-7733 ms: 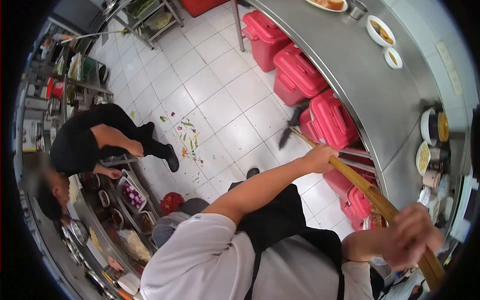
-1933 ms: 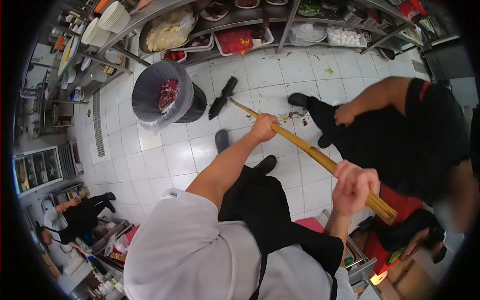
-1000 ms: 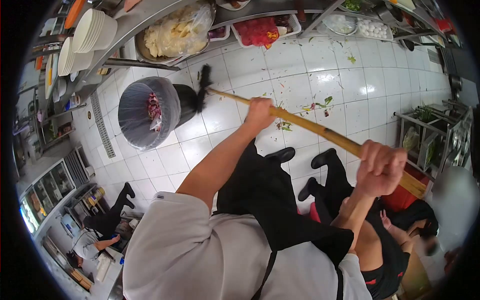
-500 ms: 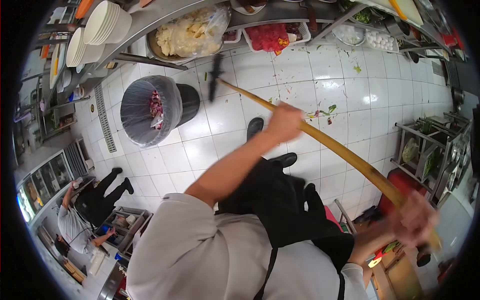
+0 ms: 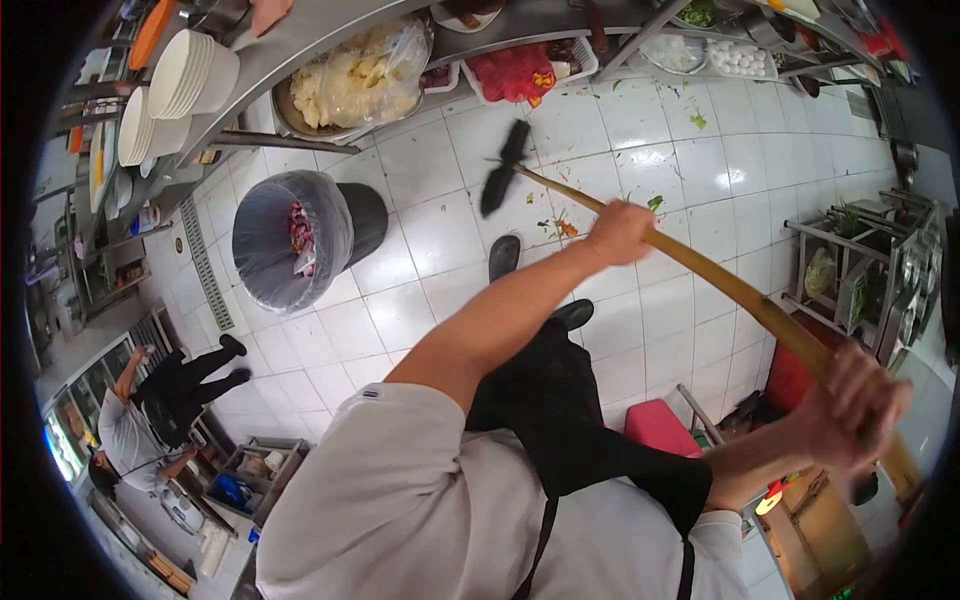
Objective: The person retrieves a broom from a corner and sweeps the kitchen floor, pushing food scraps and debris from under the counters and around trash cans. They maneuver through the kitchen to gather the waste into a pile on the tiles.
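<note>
A broom (image 5: 727, 281) with a long yellowish handle slants across the view. Its black bristle head (image 5: 510, 160) is over the white tiled floor. Partway down the handle, my left hand (image 5: 620, 234) is closed around it. My right hand (image 5: 852, 408) grips the handle nearer its upper end and is slightly blurred. Orange scraps (image 5: 568, 229) and bits of green leaf (image 5: 655, 203) lie on the tiles to the right of the bristles.
A lined bin (image 5: 290, 240) with purplish scraps stands left of my black shoes (image 5: 504, 257). Ahead runs a metal counter (image 5: 340, 40) with food basins beneath. A rack (image 5: 840, 260) and a red stool (image 5: 660, 428) are at right. Another person (image 5: 150, 420) works far left.
The broom head has moved right, away from the bin, and is turned to a different slant. Both hands have shifted right with the handle. Some floor scraps are now closer to the bristles.
</note>
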`<state>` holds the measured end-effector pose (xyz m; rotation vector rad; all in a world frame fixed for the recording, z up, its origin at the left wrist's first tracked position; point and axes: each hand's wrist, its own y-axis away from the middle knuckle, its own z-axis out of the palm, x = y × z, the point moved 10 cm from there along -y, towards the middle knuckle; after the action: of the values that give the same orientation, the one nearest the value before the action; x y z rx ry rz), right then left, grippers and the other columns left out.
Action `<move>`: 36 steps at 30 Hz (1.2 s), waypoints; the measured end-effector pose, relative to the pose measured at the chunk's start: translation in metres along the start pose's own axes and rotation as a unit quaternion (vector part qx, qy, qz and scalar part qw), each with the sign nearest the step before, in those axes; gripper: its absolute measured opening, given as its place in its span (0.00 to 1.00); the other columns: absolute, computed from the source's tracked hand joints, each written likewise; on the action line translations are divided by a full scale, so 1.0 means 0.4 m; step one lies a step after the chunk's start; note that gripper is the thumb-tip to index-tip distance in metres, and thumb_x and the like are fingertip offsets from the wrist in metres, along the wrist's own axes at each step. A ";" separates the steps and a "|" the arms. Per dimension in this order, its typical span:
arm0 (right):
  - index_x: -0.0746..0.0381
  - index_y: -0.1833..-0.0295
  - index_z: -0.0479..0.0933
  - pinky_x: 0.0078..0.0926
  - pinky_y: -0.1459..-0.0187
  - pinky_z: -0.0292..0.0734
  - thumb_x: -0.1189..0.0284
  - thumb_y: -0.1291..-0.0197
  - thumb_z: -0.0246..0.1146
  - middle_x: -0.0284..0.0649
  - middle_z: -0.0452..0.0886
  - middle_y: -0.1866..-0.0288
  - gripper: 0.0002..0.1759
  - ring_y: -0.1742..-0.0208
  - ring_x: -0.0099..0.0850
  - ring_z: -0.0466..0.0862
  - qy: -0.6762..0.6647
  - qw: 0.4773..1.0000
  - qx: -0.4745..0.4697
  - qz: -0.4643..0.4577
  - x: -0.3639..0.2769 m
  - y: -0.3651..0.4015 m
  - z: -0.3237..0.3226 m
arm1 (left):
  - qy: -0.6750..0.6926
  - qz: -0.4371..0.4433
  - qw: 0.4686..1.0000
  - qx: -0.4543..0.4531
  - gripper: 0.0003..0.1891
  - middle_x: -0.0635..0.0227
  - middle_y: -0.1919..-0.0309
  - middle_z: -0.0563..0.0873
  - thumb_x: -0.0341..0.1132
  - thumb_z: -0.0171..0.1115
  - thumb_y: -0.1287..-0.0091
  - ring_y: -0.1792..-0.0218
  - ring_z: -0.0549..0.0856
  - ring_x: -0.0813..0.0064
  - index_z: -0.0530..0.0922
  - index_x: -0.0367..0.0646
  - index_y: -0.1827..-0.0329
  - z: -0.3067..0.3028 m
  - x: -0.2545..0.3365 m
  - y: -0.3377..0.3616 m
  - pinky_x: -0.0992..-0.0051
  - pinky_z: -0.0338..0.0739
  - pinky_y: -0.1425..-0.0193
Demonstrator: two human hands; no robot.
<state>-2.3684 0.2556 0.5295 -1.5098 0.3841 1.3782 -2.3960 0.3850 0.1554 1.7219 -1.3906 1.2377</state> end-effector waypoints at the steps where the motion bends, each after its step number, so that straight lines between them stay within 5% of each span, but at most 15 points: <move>1: 0.53 0.74 0.62 0.18 0.79 0.58 0.69 0.37 0.54 0.24 0.59 0.89 0.13 0.88 0.17 0.62 0.043 0.996 0.050 -0.052 -0.071 0.017 -0.058 | -0.019 0.028 0.999 -0.024 0.05 0.59 0.78 0.81 0.32 0.64 0.56 0.69 0.81 0.51 0.76 0.44 0.79 0.032 0.060 0.000 0.57 0.74 0.60; 4: 0.54 0.74 0.62 0.15 0.80 0.61 0.68 0.40 0.57 0.24 0.62 0.90 0.12 0.89 0.15 0.63 -0.036 0.997 0.012 -0.067 -0.219 0.045 -0.133 | 0.014 0.024 0.990 -0.135 0.05 0.59 0.78 0.81 0.33 0.63 0.55 0.69 0.81 0.51 0.75 0.44 0.79 0.054 0.226 0.019 0.56 0.73 0.58; 7: 0.55 0.71 0.63 0.12 0.80 0.64 0.67 0.43 0.60 0.25 0.64 0.90 0.11 0.90 0.13 0.65 -0.049 0.998 0.028 -0.032 -0.216 0.110 -0.229 | -0.060 0.021 0.992 -0.111 0.07 0.59 0.77 0.81 0.32 0.65 0.58 0.67 0.82 0.56 0.76 0.44 0.79 0.043 0.208 0.060 0.59 0.73 0.56; 9: 0.55 0.67 0.63 0.19 0.80 0.66 0.67 0.39 0.56 0.28 0.65 0.89 0.09 0.86 0.22 0.69 0.018 0.997 0.071 -0.005 -0.077 0.155 -0.237 | -0.130 0.031 0.991 -0.025 0.09 0.61 0.77 0.80 0.31 0.69 0.60 0.69 0.82 0.55 0.76 0.44 0.79 -0.018 0.100 0.086 0.59 0.73 0.58; 11: 0.62 0.65 0.71 0.43 0.59 0.77 0.69 0.38 0.56 0.44 0.78 0.73 0.08 0.71 0.37 0.78 -0.117 0.987 -0.009 0.109 0.164 0.205 -0.224 | -0.211 -0.035 0.977 0.021 0.08 0.61 0.78 0.80 0.34 0.71 0.55 0.72 0.81 0.55 0.78 0.45 0.78 -0.083 -0.079 0.109 0.58 0.73 0.59; 12: 0.64 0.62 0.73 0.49 0.47 0.73 0.71 0.37 0.56 0.48 0.81 0.65 0.07 0.61 0.40 0.81 0.025 0.973 0.088 0.210 0.300 0.276 -0.252 | -0.286 -0.073 0.955 -0.002 0.10 0.58 0.76 0.81 0.37 0.70 0.48 0.64 0.82 0.52 0.78 0.44 0.79 -0.100 -0.188 0.118 0.58 0.74 0.59; 14: 0.65 0.62 0.75 0.46 0.41 0.70 0.71 0.35 0.58 0.45 0.82 0.63 0.08 0.48 0.43 0.81 -0.012 0.959 0.043 0.278 0.480 0.324 -0.207 | -0.430 -0.173 0.876 0.131 0.06 0.54 0.67 0.83 0.34 0.69 0.49 0.58 0.82 0.55 0.82 0.44 0.72 -0.158 -0.308 0.172 0.58 0.72 0.50; 17: 0.65 0.65 0.77 0.44 0.42 0.71 0.70 0.36 0.61 0.45 0.82 0.63 0.09 0.46 0.45 0.80 -0.045 0.963 -0.019 0.264 0.523 0.329 -0.208 | -0.427 -0.226 0.858 0.176 0.07 0.47 0.61 0.82 0.37 0.66 0.42 0.44 0.75 0.49 0.81 0.43 0.69 -0.154 -0.451 0.156 0.55 0.69 0.42; 18: 0.66 0.66 0.77 0.44 0.42 0.71 0.70 0.36 0.62 0.45 0.82 0.63 0.10 0.46 0.45 0.80 -0.022 0.961 -0.045 0.271 0.509 0.326 -0.209 | -0.386 -0.225 0.888 0.105 0.08 0.45 0.60 0.82 0.38 0.65 0.41 0.43 0.74 0.47 0.81 0.43 0.68 -0.110 -0.476 0.119 0.54 0.68 0.40; 20: 0.66 0.67 0.77 0.46 0.42 0.71 0.72 0.38 0.62 0.46 0.81 0.64 0.08 0.47 0.47 0.80 0.019 0.971 -0.040 0.236 0.459 0.303 -0.272 | -0.291 -0.223 0.930 -0.041 0.09 0.40 0.57 0.81 0.39 0.64 0.39 0.41 0.72 0.43 0.80 0.41 0.65 -0.002 -0.424 0.021 0.53 0.66 0.36; 22: 0.66 0.67 0.77 0.49 0.42 0.71 0.72 0.39 0.62 0.46 0.81 0.65 0.08 0.48 0.48 0.81 0.048 0.978 -0.006 0.205 0.415 0.287 -0.384 | -0.340 -0.167 0.925 0.026 0.14 0.39 0.60 0.80 0.40 0.62 0.37 0.48 0.76 0.41 0.76 0.35 0.66 0.103 -0.394 -0.082 0.55 0.76 0.46; 28: 0.67 0.71 0.75 0.57 0.43 0.69 0.74 0.46 0.60 0.46 0.79 0.74 0.06 0.60 0.46 0.83 0.188 0.978 0.021 0.083 0.160 0.193 -0.552 | -0.242 -0.132 0.958 -0.080 0.10 0.47 0.63 0.82 0.38 0.66 0.42 0.56 0.81 0.48 0.79 0.39 0.71 0.369 -0.130 -0.219 0.55 0.76 0.50; 32: 0.60 0.78 0.68 0.40 0.58 0.76 0.72 0.43 0.58 0.38 0.72 0.81 0.12 0.76 0.31 0.77 0.109 0.993 0.027 0.025 -0.018 0.129 -0.607 | -0.215 -0.084 0.957 -0.177 0.10 0.55 0.64 0.84 0.36 0.67 0.48 0.53 0.82 0.57 0.81 0.42 0.67 0.539 0.064 -0.206 0.58 0.70 0.42; 34: 0.57 0.79 0.67 0.25 0.72 0.76 0.71 0.42 0.57 0.34 0.72 0.82 0.14 0.81 0.23 0.75 0.052 0.997 0.057 -0.008 -0.103 0.126 -0.630 | -0.232 -0.046 0.956 -0.171 0.07 0.55 0.66 0.84 0.34 0.66 0.49 0.57 0.82 0.56 0.82 0.43 0.69 0.591 0.176 -0.173 0.57 0.73 0.45; 36: 0.54 0.81 0.66 0.15 0.80 0.70 0.70 0.41 0.58 0.29 0.72 0.82 0.16 0.85 0.16 0.70 0.064 0.995 0.052 -0.059 -0.197 0.128 -0.668 | -0.081 -0.013 0.978 -0.192 0.06 0.55 0.71 0.84 0.35 0.65 0.50 0.62 0.84 0.53 0.81 0.43 0.74 0.651 0.254 -0.144 0.57 0.76 0.51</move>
<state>-2.2836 -0.0146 0.5312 -1.5142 0.4329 1.1552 -2.2633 0.1325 0.1531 1.5866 -1.5765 0.7623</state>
